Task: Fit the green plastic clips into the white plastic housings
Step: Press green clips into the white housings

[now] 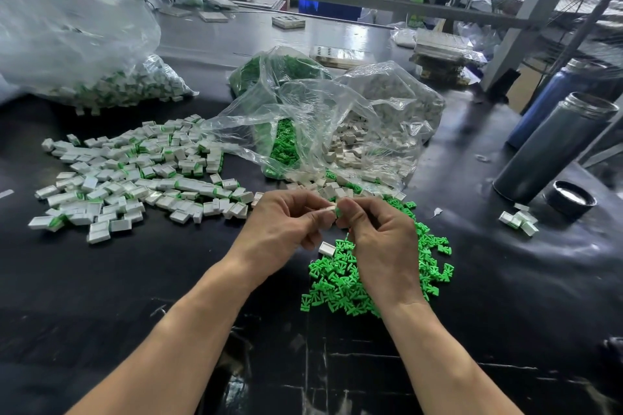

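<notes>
Black worktable (pixel 101 296) fills most of my view, scuffed and glossy. Upper left, a big clear bag (pixel 77 44) of white-and-green parts. Centre, an open clear bag (pixel 320 118) spilling loose green clips and bare white housings toward the hands. Left of centre, a wide spread of assembled pieces (pixel 135 175), white shells with green showing at one end. Lower centre-right, a pile of green clips (pixel 340 290) lying partly under my right wrist. Right edge, two tall metal flasks (pixel 553 148), a black cap (pixel 570 200) at their foot, and a small cluster of white pieces just beside it.

Both hands meet at centre frame. Left hand (pixel 286 229) pinches a white housing (pixel 328 209) between thumb and curled fingers. Right hand (pixel 381 239) pinches a green clip (pixel 338 211) at its fingertips, the clip touching the housing's end. How far it is seated I cannot tell. One loose white housing (pixel 327 249) lies below the fingers, at the pile's upper edge.
</notes>
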The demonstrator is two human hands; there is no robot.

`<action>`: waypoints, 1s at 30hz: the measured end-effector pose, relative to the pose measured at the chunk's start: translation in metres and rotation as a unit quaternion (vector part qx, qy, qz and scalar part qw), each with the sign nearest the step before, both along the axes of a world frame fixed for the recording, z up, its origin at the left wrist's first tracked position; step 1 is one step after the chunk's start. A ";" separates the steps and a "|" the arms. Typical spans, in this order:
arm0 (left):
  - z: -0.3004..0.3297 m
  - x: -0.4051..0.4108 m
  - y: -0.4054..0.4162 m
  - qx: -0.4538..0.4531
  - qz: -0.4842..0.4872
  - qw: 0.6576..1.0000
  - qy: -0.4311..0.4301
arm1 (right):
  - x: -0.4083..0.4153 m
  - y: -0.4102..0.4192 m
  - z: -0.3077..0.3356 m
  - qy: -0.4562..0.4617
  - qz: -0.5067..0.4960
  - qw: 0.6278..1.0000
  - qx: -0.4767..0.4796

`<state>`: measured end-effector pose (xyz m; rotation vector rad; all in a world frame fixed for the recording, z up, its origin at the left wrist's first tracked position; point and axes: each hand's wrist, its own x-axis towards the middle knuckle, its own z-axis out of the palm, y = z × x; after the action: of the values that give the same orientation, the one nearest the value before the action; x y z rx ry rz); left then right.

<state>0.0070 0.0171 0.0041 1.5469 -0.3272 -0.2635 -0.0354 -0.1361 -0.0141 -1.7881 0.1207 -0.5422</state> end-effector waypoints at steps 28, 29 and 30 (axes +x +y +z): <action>-0.005 -0.004 -0.006 0.072 0.040 0.996 0.033 | -0.005 0.002 0.005 0.080 0.002 0.991 -0.106; -0.005 -0.005 -0.007 0.065 0.045 0.996 0.040 | -0.005 0.003 0.004 0.077 -0.001 0.993 -0.093; -0.005 -0.007 -0.009 0.060 0.048 0.996 0.047 | -0.006 0.005 0.003 0.074 -0.005 0.994 -0.084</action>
<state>0.0005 0.0081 -0.0011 1.6576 -0.1649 -0.2822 -0.0409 -0.1313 -0.0108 -1.9925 0.1924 -0.4364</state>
